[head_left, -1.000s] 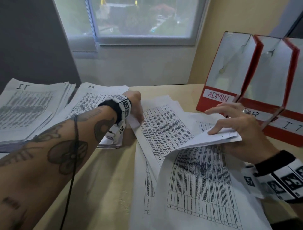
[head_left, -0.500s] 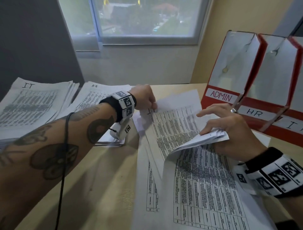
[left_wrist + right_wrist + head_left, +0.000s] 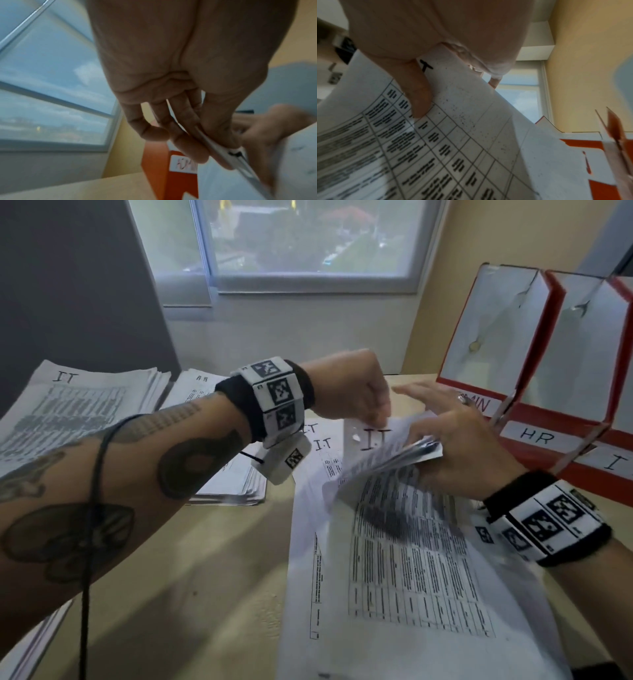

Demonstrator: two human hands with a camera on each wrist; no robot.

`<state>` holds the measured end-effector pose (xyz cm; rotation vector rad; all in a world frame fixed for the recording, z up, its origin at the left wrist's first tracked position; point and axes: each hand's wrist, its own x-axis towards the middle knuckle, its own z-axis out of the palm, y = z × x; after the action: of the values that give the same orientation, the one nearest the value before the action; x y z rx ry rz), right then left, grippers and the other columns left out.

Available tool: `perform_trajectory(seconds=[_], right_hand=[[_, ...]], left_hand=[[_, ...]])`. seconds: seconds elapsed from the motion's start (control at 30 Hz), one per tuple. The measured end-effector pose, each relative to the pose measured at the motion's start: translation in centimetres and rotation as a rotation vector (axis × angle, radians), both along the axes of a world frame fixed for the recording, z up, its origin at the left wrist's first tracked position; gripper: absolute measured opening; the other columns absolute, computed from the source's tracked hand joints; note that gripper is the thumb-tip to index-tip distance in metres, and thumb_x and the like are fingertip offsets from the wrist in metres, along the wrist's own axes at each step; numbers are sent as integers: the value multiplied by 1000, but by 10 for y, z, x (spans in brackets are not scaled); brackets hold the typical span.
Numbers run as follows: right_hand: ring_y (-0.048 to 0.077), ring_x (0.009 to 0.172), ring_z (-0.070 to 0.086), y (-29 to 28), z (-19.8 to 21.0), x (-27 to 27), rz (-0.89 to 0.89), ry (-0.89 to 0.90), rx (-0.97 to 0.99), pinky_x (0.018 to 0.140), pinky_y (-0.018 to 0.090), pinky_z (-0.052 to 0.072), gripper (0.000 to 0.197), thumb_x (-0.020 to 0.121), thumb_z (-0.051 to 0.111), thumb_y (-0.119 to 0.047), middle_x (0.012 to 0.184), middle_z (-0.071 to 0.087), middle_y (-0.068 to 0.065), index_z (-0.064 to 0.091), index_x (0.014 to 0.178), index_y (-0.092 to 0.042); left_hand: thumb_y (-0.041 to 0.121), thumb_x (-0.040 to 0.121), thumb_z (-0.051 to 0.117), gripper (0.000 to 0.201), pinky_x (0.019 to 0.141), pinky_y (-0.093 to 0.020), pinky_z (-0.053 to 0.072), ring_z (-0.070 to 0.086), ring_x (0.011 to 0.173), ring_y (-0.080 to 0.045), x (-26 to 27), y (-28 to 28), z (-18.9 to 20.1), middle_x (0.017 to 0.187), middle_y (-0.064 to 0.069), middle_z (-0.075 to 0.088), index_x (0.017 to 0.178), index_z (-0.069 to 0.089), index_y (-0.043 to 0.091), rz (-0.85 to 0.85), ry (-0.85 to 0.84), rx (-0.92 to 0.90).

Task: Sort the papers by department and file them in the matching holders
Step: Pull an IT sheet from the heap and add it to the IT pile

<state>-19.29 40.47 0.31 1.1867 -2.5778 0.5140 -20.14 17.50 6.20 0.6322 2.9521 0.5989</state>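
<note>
A loose pile of printed table sheets [image 3: 394, 570] lies on the desk in front of me. My right hand [image 3: 428, 441] holds the top edges of several sheets [image 3: 407, 455] curled back off the pile, with its thumb [image 3: 419, 97] pressed on a printed sheet [image 3: 471, 135]. Under them a sheet marked "IT" [image 3: 375, 438] is uncovered. My left hand [image 3: 376, 419] pinches that sheet's top edge [image 3: 221, 150] between thumb and fingers. Three red holders stand at the right: ADMIN [image 3: 486, 337], HR [image 3: 537, 436] and IT [image 3: 616, 463].
At the left lies a sorted stack marked IT [image 3: 68, 412], with a second stack [image 3: 233, 487] beside it, partly hidden by my left forearm. More sheets marked IT [image 3: 322, 445] show under the pile. A window [image 3: 308, 237] is behind the desk [image 3: 205, 577].
My left hand moved right from beside the second stack to the top of the uncovered IT sheet and took hold of its edge. My right hand kept the curled-back sheets lifted.
</note>
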Motion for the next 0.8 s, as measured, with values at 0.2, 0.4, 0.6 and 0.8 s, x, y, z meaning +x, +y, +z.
perform_trajectory(seconds=[0.2, 0.4, 0.6, 0.8], right_hand=[[19, 60, 65, 10, 3, 3, 80, 112, -132, 91, 45, 52, 21, 70, 89, -18, 69, 69, -4, 68, 74, -19], [22, 67, 68, 25, -3, 25, 16, 76, -209, 56, 40, 58, 68, 63, 92, -11, 76, 67, -7, 50, 115, -19], [17, 65, 67, 31, -2, 21, 47, 78, -103, 61, 33, 53, 50, 58, 100, -7, 77, 68, -7, 71, 99, -14], [7, 64, 59, 28, -7, 17, 58, 50, -69, 65, 20, 35, 21, 69, 91, -8, 75, 63, -14, 75, 77, -20]], left_hand=[[46, 97, 67, 30, 67, -22, 52, 60, 58, -14, -1, -23, -7, 61, 2, 70, 90, 78, 19, 96, -114, 429], [71, 71, 81, 64, 95, -39, 56, 68, 102, -22, -29, -47, -76, 106, 6, 73, 113, 73, 23, 337, -226, -367], [46, 61, 99, 48, 70, -29, 57, 69, 75, -20, -37, -39, -83, 83, 0, 74, 95, 79, 18, 422, -198, -334], [31, 85, 85, 25, 67, -32, 49, 58, 78, -23, -33, -43, -79, 77, -2, 51, 82, 67, 14, 450, -89, -283]])
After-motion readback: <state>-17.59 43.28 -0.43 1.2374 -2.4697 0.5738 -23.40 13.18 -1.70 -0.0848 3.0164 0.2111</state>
